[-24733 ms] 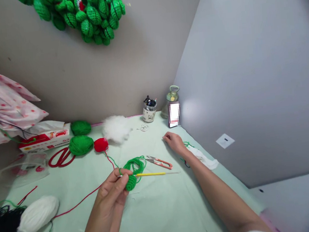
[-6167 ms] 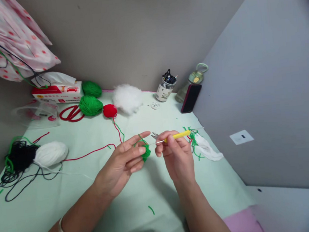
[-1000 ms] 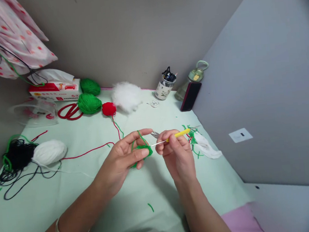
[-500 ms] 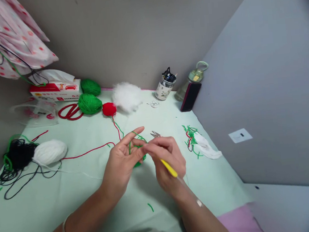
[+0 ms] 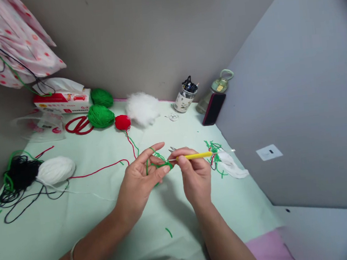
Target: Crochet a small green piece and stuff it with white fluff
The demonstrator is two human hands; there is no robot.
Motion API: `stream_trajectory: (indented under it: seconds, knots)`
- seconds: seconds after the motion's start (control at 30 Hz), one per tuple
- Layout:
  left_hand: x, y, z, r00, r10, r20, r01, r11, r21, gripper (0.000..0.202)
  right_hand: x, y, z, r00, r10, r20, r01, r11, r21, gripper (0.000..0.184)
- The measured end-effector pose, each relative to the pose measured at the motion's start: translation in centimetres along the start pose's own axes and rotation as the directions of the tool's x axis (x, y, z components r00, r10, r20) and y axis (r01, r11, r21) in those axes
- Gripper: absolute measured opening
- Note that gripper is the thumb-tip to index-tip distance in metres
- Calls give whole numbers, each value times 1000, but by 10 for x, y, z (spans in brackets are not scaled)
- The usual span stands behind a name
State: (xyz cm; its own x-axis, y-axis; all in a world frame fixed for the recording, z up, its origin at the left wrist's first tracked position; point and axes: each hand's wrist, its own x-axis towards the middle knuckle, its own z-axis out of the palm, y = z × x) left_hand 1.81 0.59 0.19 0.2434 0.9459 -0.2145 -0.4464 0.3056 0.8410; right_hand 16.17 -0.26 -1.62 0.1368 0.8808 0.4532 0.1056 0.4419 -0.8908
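Over the pale green worktop (image 5: 125, 241), the left hand (image 5: 137, 182) has its grip clamped on a small green crochet piece (image 5: 170, 165), thumb pressed on top, with its index finger stretched out and a green strand (image 5: 147, 167) looped over it. The right hand (image 5: 195, 177) has its grip together on a yellow-handled crochet hook (image 5: 199, 155), held nearly level; the metal shaft reaches the green piece between the 2 hands, though whether the tip sits inside a stitch is too small to tell. Just beyond the right hand, 2 pointed metal blades (image 5: 171, 149) show, the rest hidden behind it. To the right lies a heap of green and red yarn scraps (image 5: 213, 148), touching a crumpled white piece (image 5: 234, 166). Farther back, 2 green yarn balls (image 5: 101, 116) sit by a tissue box (image 5: 63, 103), with 1 red ball (image 5: 123, 122) between them and a tuft of white stuffing (image 5: 143, 109). At far left, a white skein (image 5: 56, 170) touches a black yarn tangle (image 5: 23, 177). In the back right corner, a dark phone (image 5: 214, 109) leans by a green-lidded bottle (image 5: 220, 85), near a jar (image 5: 183, 101) of pens.
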Motion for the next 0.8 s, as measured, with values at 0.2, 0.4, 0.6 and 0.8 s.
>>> stream_trajectory:
  seconds: [0.2, 0.4, 0.6, 0.8]
  knots:
    - [5, 4, -1, 971, -202, 131, 226, 952, -208, 40, -4, 0, -2, 917, -398, 20, 378, 854, -359, 34]
    - [5, 11, -3, 996, -82, 28, 85, 983, -164, 42, 5, -9, -2, 996, -72, -53, 72, 997, 0, 21]
    - [3, 6, 0, 976, -202, 79, 214, 957, -197, 42, 0, -6, 0, 959, -272, -82, 245, 937, -250, 25]
    - [4, 10, -1, 997, -76, 20, 78, 993, -94, 43, 7, -4, -2, 992, 111, -56, -101, 983, 153, 14]
